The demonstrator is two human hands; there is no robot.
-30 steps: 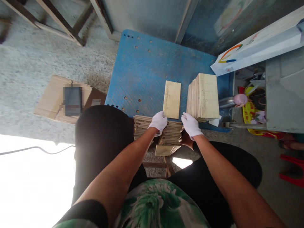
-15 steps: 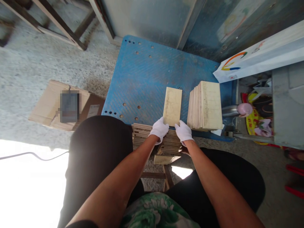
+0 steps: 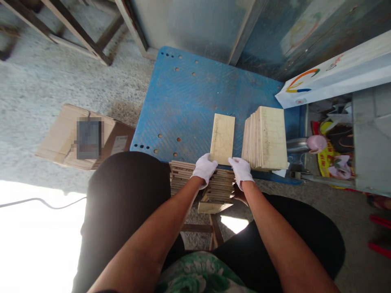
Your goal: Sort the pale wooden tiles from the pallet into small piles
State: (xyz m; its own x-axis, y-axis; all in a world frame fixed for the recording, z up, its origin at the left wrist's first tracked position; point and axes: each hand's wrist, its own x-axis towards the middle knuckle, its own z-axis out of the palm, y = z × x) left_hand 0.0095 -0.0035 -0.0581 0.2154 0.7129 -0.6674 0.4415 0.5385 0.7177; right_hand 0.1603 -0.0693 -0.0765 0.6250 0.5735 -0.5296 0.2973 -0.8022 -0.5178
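A thin, pale wooden board (image 3: 222, 138) lies flat on the blue plastic surface (image 3: 180, 103), its short near end toward me. My left hand (image 3: 205, 167), in a white glove, is closed at the board's near left corner. At the near right corner is my right hand (image 3: 242, 168), gloved too, its fingertips bent against the edge; its lower fingers are hidden. Close to the right of it stands a thick stack of similar boards (image 3: 273, 138). Below both hands, between my knees, more thin boards (image 3: 218, 185) are piled, partly covered by my hands and wrists.
A steel flask with a pink top (image 3: 316, 143) lies right of the stack, near a white paper bag (image 3: 332, 69). At left, a cardboard box (image 3: 61, 136) rests on the concrete floor with a blurred-out dark object on it. A metal-framed panel (image 3: 189, 24) borders the far side.
My right hand has shifted slightly to the right, toward the board's outer corner. My left hand and the board keep nearly the same place; the whole view has moved a little.
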